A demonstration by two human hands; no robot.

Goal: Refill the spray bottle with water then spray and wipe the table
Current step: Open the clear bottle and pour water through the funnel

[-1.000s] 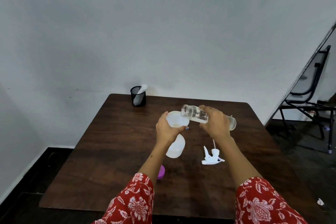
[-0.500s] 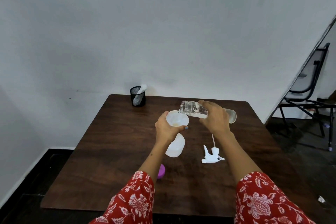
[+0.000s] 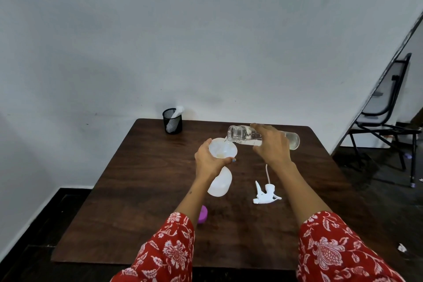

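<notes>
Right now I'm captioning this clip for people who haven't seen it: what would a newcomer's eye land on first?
The clear water bottle, tipped nearly flat in the right hand above the table's middle, pours into a white funnel. The left hand grips that funnel over the translucent spray bottle. Nearer the person lies the detached white spray trigger head.

Black mesh cup [image 3: 172,121] at far left table corner, white rolled item [image 3: 176,114] standing in it. Purple cap [image 3: 203,214] on the near tabletop. Black-framed chair [image 3: 386,107] on dark floor, right of table, by the wall
</notes>
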